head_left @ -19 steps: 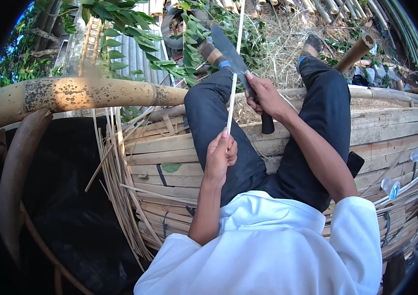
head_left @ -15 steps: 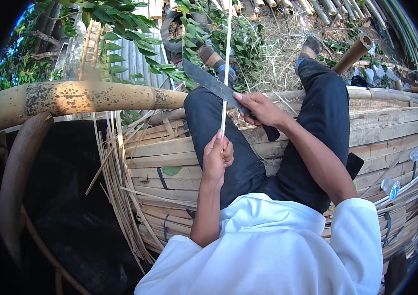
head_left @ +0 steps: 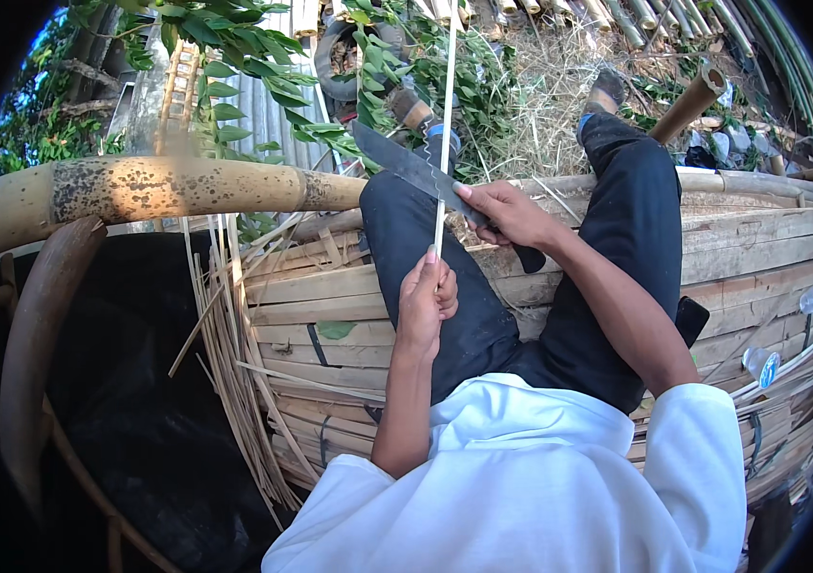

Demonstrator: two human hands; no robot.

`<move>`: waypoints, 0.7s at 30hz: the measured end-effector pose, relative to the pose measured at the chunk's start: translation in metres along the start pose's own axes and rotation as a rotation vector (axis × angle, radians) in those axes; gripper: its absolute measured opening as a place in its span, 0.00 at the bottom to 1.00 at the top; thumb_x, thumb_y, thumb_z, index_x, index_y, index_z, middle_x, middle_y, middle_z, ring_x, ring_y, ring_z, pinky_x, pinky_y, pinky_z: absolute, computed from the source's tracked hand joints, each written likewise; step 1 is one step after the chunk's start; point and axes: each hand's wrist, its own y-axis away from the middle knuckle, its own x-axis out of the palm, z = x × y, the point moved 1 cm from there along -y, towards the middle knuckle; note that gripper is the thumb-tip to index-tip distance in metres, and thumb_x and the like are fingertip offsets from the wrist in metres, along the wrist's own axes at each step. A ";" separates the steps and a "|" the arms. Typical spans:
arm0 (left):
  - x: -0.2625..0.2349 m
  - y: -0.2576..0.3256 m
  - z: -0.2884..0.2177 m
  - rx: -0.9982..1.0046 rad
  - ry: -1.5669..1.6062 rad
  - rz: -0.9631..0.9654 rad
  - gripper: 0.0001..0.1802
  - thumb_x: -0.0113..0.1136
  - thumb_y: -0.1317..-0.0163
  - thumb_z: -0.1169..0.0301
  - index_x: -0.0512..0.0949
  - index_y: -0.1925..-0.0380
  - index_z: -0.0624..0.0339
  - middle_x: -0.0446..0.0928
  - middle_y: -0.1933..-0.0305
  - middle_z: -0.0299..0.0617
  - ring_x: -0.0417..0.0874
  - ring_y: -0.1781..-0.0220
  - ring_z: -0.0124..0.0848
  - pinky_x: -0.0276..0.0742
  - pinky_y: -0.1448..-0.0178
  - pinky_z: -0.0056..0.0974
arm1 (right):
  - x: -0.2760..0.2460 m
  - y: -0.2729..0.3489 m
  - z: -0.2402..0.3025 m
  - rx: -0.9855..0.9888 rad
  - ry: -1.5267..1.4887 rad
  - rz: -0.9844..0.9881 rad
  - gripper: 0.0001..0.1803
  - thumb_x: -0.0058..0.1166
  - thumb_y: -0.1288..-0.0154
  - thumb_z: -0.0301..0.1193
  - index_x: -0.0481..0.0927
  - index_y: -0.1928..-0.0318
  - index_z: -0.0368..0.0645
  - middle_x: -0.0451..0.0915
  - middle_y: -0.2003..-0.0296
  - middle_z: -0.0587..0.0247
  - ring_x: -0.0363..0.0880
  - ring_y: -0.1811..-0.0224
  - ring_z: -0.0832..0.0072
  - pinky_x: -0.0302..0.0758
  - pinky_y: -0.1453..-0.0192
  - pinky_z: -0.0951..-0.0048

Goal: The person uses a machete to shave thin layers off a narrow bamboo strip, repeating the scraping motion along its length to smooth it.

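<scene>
My left hand [head_left: 427, 298] is closed round the lower end of a thin pale bamboo strip [head_left: 448, 100], which runs up and away past the top of the picture. In my right hand [head_left: 505, 214] is the dark handle of a machete [head_left: 405, 164], its broad grey blade pointing to the upper left. The blade lies across the strip a little beyond my left hand, over my left knee. My right thumb rests at the blade's base, by the strip. The rest of my right fingers are partly hidden under the handle.
I sit on a slatted bamboo platform [head_left: 320, 307]. A bundle of thin strips [head_left: 235, 353] hangs at its left, over a black sheet [head_left: 129, 382]. A thick bamboo pole [head_left: 206, 188] crosses beyond. At right lie a phone [head_left: 689, 321] and plastic cups [head_left: 761, 365]. Leafy branches [head_left: 263, 72] hang ahead.
My left hand has shifted very slightly up and to the right, and the strip's far part has moved a little right. The machete has hardly moved and stays across the strip.
</scene>
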 end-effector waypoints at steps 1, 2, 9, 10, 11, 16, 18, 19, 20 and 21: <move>0.001 -0.001 0.000 0.001 0.001 -0.001 0.20 0.37 0.26 0.57 0.60 0.77 0.52 0.51 0.85 0.26 0.48 0.86 0.16 0.46 0.84 0.23 | -0.004 -0.001 0.001 0.000 0.000 0.001 0.30 0.36 0.28 0.54 0.71 0.77 0.41 0.66 0.90 0.69 0.60 0.93 0.84 0.56 0.89 0.80; 0.005 -0.002 -0.002 -0.006 -0.016 0.008 0.20 0.37 0.26 0.57 0.60 0.77 0.52 0.51 0.85 0.26 0.48 0.86 0.16 0.46 0.84 0.23 | -0.006 -0.002 0.006 -0.025 -0.115 -0.057 0.29 0.37 0.27 0.52 0.71 0.77 0.41 0.66 0.90 0.70 0.60 0.92 0.84 0.56 0.89 0.80; 0.004 0.001 -0.002 -0.030 -0.027 0.008 0.20 0.37 0.26 0.56 0.60 0.77 0.52 0.51 0.85 0.26 0.49 0.86 0.15 0.46 0.84 0.23 | 0.000 0.001 0.007 -0.039 -0.233 -0.136 0.29 0.37 0.27 0.50 0.71 0.78 0.41 0.66 0.90 0.69 0.60 0.92 0.84 0.56 0.89 0.81; 0.005 0.002 -0.001 -0.030 -0.025 0.005 0.20 0.37 0.26 0.56 0.60 0.77 0.52 0.51 0.85 0.26 0.49 0.86 0.15 0.46 0.84 0.23 | -0.002 0.000 0.009 -0.043 -0.244 -0.179 0.29 0.37 0.27 0.50 0.71 0.78 0.41 0.66 0.90 0.69 0.61 0.92 0.83 0.56 0.89 0.81; 0.007 -0.001 0.000 -0.025 0.000 -0.001 0.19 0.37 0.26 0.57 0.60 0.77 0.52 0.51 0.85 0.26 0.49 0.86 0.15 0.46 0.84 0.23 | 0.001 0.001 0.009 -0.045 -0.244 -0.180 0.29 0.37 0.27 0.50 0.71 0.78 0.41 0.66 0.90 0.69 0.61 0.92 0.83 0.56 0.89 0.81; 0.007 -0.003 -0.001 -0.021 0.015 0.005 0.19 0.37 0.26 0.57 0.60 0.76 0.52 0.51 0.85 0.26 0.49 0.86 0.15 0.46 0.84 0.23 | -0.001 -0.001 0.002 -0.026 -0.121 -0.070 0.30 0.35 0.27 0.52 0.71 0.77 0.42 0.65 0.91 0.69 0.60 0.93 0.84 0.56 0.89 0.81; 0.012 -0.007 -0.003 -0.008 0.006 0.022 0.19 0.38 0.26 0.56 0.60 0.76 0.52 0.51 0.85 0.26 0.49 0.86 0.15 0.46 0.84 0.23 | -0.003 -0.003 0.004 -0.080 -0.191 -0.133 0.29 0.38 0.28 0.52 0.70 0.78 0.41 0.64 0.91 0.69 0.59 0.92 0.84 0.55 0.89 0.80; 0.009 -0.006 -0.003 -0.009 0.005 0.023 0.19 0.38 0.26 0.56 0.60 0.76 0.52 0.51 0.85 0.26 0.49 0.86 0.15 0.46 0.84 0.23 | 0.006 0.003 0.001 0.040 -0.121 -0.022 0.29 0.38 0.28 0.52 0.71 0.78 0.41 0.65 0.90 0.69 0.60 0.92 0.85 0.55 0.88 0.81; 0.006 -0.004 -0.003 -0.008 0.021 0.009 0.19 0.38 0.26 0.56 0.60 0.76 0.52 0.51 0.85 0.26 0.49 0.86 0.15 0.46 0.84 0.23 | 0.011 0.006 0.000 0.071 -0.113 0.008 0.29 0.38 0.28 0.53 0.71 0.78 0.41 0.65 0.90 0.69 0.60 0.92 0.85 0.55 0.88 0.81; 0.005 -0.003 -0.003 -0.008 0.036 -0.004 0.19 0.38 0.26 0.56 0.61 0.76 0.52 0.51 0.85 0.26 0.49 0.86 0.15 0.46 0.84 0.23 | 0.014 0.007 -0.002 0.102 -0.105 0.039 0.30 0.38 0.28 0.53 0.71 0.77 0.41 0.66 0.90 0.69 0.60 0.92 0.85 0.55 0.88 0.81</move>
